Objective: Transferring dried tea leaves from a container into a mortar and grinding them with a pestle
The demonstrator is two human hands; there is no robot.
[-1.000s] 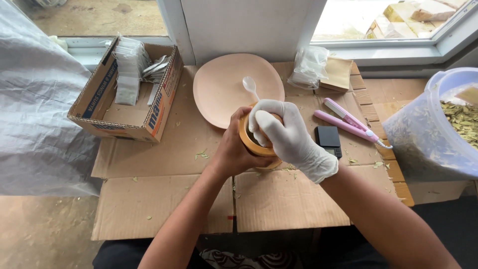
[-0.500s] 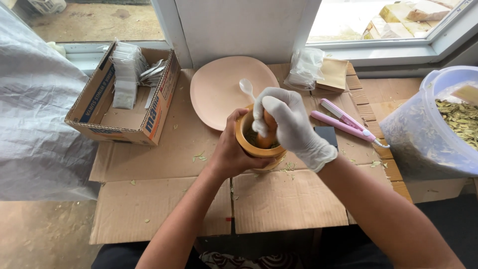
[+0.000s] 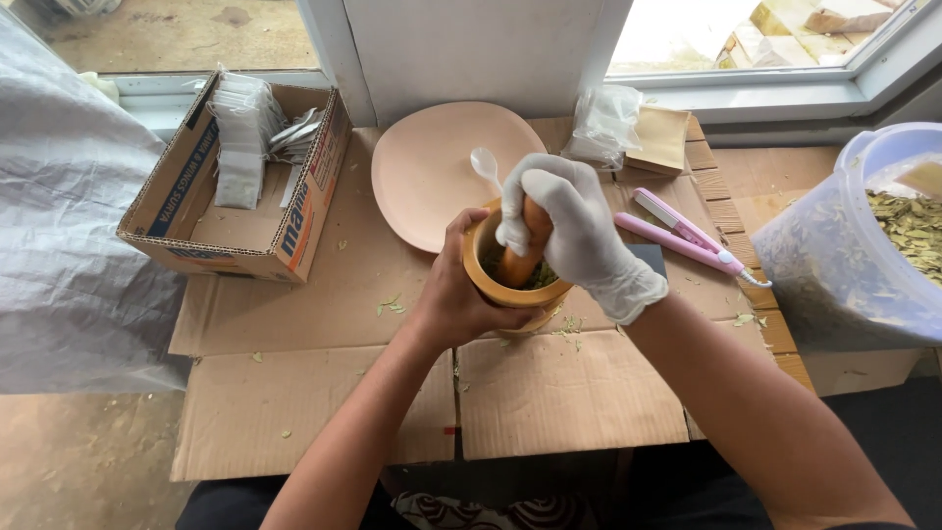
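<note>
Cardboard box [image 3: 235,191] holding white packets sits far left on the cardboard-covered tabletop [image 3: 569,393]. Bare left hand [image 3: 461,294] wraps its fingers around the wooden mortar [image 3: 510,285], at centre just below the pink plate [image 3: 432,167]. Gloved right hand [image 3: 574,231] grips the pestle [image 3: 525,250], tilted into the crushed leaves. Pink hair straightener [image 3: 687,236] and plastic container of dried leaves [image 3: 863,245] lie right.

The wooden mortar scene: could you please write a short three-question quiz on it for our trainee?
1. True or false: the left hand is gloved.
2. What does the right hand grip? A) pestle B) white spoon C) pink tool
3. Where do the green bits lie that the pestle presses?

Key: 1. False; it is bare and holds the wooden mortar. 2. A. 3. Inside the mortar.
</note>
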